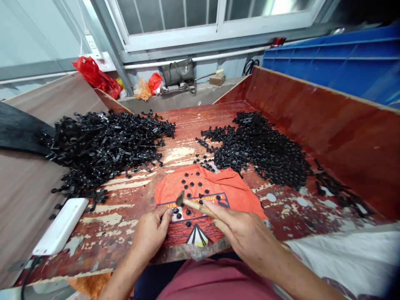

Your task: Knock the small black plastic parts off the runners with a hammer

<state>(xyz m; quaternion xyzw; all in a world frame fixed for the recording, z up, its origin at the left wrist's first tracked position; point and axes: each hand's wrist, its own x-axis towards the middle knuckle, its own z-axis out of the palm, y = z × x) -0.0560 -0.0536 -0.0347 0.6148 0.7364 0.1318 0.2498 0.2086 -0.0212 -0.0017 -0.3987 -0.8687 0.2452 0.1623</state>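
Observation:
My right hand (240, 229) is wrapped round the wooden handle of a small hammer (200, 206). The dark hammer head (180, 198) is just above the orange cloth (206, 179), close to my left fingertips. With thumb and fingers pinched together, my left hand (150, 230) grips a small black round part (175, 210) at its fingertips. Another black round part (179, 216) lies right beside it. Several more such parts (191, 184) are scattered over the printed cloth, between and beyond my hands.
A big heap of black strip-like parts (106, 141) lies left, another black heap (259, 150) right. A white power bank-like device (61, 227) rests at the left front. Wooden boards (321, 116) wall the worn red table (184, 141). A blue crate (337, 62) stands beyond the right board.

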